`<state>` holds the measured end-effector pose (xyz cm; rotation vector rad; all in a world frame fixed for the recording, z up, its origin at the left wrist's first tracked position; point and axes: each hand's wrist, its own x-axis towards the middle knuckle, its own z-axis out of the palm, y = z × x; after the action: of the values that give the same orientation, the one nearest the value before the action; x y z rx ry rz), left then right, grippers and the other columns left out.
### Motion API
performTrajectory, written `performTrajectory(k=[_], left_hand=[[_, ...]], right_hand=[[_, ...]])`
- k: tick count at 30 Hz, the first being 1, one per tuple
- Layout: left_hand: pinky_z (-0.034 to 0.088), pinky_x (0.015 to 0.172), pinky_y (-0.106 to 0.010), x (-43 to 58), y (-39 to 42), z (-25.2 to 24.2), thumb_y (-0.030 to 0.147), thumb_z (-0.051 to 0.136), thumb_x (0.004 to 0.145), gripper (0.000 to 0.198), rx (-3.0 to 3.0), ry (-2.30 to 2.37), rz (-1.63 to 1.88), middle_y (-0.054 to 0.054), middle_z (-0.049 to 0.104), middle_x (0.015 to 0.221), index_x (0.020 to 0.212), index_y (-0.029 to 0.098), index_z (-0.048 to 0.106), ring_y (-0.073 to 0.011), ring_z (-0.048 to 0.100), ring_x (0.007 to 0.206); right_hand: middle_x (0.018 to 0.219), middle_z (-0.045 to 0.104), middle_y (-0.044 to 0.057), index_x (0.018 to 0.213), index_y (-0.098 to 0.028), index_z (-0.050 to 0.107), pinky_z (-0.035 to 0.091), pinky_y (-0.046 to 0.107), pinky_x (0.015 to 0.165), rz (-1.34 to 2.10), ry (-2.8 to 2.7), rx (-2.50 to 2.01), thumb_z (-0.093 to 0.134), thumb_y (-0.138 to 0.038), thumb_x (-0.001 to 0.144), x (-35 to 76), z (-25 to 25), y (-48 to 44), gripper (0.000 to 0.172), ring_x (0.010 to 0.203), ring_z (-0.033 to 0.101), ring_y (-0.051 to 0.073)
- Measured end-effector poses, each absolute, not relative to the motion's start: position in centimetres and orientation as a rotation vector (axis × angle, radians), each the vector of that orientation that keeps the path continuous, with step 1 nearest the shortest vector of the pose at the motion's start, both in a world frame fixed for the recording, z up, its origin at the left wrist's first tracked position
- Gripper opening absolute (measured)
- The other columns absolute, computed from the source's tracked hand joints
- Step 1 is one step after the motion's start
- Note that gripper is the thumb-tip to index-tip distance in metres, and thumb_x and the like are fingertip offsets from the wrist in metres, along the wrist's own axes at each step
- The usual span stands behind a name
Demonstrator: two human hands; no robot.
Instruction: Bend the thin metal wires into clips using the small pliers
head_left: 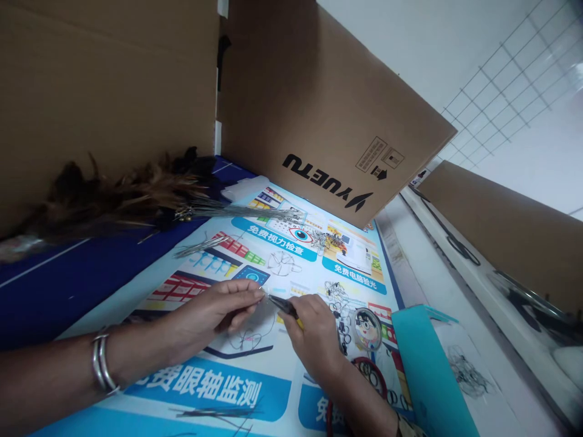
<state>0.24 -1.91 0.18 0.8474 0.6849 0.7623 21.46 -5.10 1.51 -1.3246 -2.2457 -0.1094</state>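
Observation:
My right hand is closed round a pair of pliers with dark jaws and a yellow-edged handle. The jaws point left, at the fingertips of my left hand. Thumb and forefinger of that hand pinch a thin wire, which curves down below the fingers. Its held end is too small to make out, and whether the jaws grip it I cannot tell. Under both hands lies a printed sheet. A loose coil of wire rests just beyond them.
Bundled straight wires and brown feathers lie at the back left. Small black rings, a round clear container and a red-rimmed dish sit by my right forearm. Cardboard walls the back; a turquoise box stands right.

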Motion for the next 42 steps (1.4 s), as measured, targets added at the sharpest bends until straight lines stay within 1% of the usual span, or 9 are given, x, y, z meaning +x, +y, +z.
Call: performTrajectory(k=[6, 9, 12, 15, 18, 23, 29, 35, 42], left_hand=[[0.029, 0.054, -0.023, 0.3, -2.1, 1.0, 0.048, 0.064, 0.086, 0.038, 0.930, 0.725, 0.722, 0.004, 0.047, 0.052, 0.066, 0.018, 0.053, -0.0115, 0.037, 0.053], [0.031, 0.055, -0.024, 0.3, -1.9, 0.6, 0.051, 0.062, 0.087, 0.037, 0.995, 0.752, 0.736, 0.004, 0.048, 0.053, 0.069, 0.019, 0.055, -0.0121, 0.039, 0.054], [0.032, 0.055, -0.025, 0.2, -1.6, 0.0, 0.051, 0.062, 0.086, 0.035, 1.065, 0.812, 0.759, 0.004, 0.050, 0.055, 0.074, 0.019, 0.057, -0.0123, 0.041, 0.054], [0.032, 0.054, -0.025, 0.1, -1.3, -0.1, 0.051, 0.065, 0.081, 0.033, 1.125, 0.870, 0.794, 0.004, 0.052, 0.059, 0.081, 0.018, 0.060, -0.0124, 0.044, 0.054], [0.034, 0.054, -0.025, 0.1, -1.3, 0.2, 0.049, 0.066, 0.080, 0.032, 1.180, 0.888, 0.818, 0.004, 0.052, 0.061, 0.081, 0.019, 0.059, -0.0127, 0.046, 0.055], [0.036, 0.055, -0.024, 0.1, -1.3, -0.3, 0.047, 0.064, 0.084, 0.030, 1.218, 0.871, 0.839, 0.004, 0.052, 0.064, 0.079, 0.019, 0.056, -0.0113, 0.047, 0.055], [0.035, 0.055, -0.024, -0.1, -1.3, -1.2, 0.046, 0.062, 0.087, 0.028, 1.189, 0.848, 0.807, 0.004, 0.054, 0.063, 0.082, 0.019, 0.058, -0.0110, 0.047, 0.055], [0.034, 0.057, -0.025, -0.2, -1.1, -0.8, 0.049, 0.061, 0.088, 0.031, 1.180, 0.841, 0.778, 0.006, 0.052, 0.056, 0.080, 0.019, 0.056, -0.0108, 0.044, 0.054], [0.029, 0.055, -0.026, -0.3, -0.9, -0.4, 0.049, 0.062, 0.086, 0.032, 1.226, 0.875, 0.759, 0.006, 0.049, 0.054, 0.079, 0.019, 0.055, -0.0110, 0.041, 0.053]], right_hand=[[0.081, 0.069, 0.006, 0.097, -0.016, 0.066, 0.048, 0.025, 0.071, -0.126, -2.244, -1.344, 0.052, -0.035, 0.097, 22.3, 0.8, -4.4, 0.023, 0.077, 0.063, 0.017], [0.082, 0.069, 0.006, 0.098, -0.016, 0.066, 0.047, 0.025, 0.070, -0.155, -2.214, -1.350, 0.050, -0.036, 0.098, 22.7, 1.0, -4.2, 0.025, 0.076, 0.063, 0.017], [0.083, 0.068, 0.007, 0.101, -0.016, 0.065, 0.046, 0.026, 0.072, -0.295, -2.265, -1.360, 0.052, -0.032, 0.097, 23.0, 1.9, -4.2, 0.021, 0.078, 0.061, 0.017], [0.080, 0.066, 0.006, 0.101, -0.017, 0.064, 0.043, 0.030, 0.071, -0.511, -2.338, -1.382, 0.056, -0.028, 0.095, 23.3, 3.1, -4.4, 0.014, 0.077, 0.058, 0.018], [0.079, 0.063, 0.006, 0.105, -0.016, 0.063, 0.040, 0.033, 0.070, -0.680, -2.408, -1.394, 0.057, -0.024, 0.094, 23.5, 4.0, -4.8, 0.015, 0.076, 0.054, 0.019], [0.082, 0.062, 0.007, 0.113, -0.013, 0.060, 0.037, 0.036, 0.068, -0.801, -2.487, -1.339, 0.054, -0.017, 0.094, 23.4, 4.4, -5.3, 0.020, 0.076, 0.051, 0.021], [0.083, 0.061, 0.007, 0.114, -0.013, 0.059, 0.036, 0.037, 0.068, -0.828, -2.529, -1.250, 0.051, -0.014, 0.094, 23.4, 4.0, -5.1, 0.022, 0.076, 0.050, 0.020], [0.083, 0.062, 0.007, 0.113, -0.014, 0.058, 0.036, 0.036, 0.067, -0.815, -2.562, -1.207, 0.048, -0.013, 0.095, 23.4, 4.0, -5.0, 0.020, 0.075, 0.049, 0.020], [0.081, 0.064, 0.006, 0.106, -0.015, 0.062, 0.039, 0.034, 0.070, -0.669, -2.486, -1.257, 0.056, -0.019, 0.093, 23.8, 3.6, -4.7, 0.015, 0.077, 0.053, 0.019]])
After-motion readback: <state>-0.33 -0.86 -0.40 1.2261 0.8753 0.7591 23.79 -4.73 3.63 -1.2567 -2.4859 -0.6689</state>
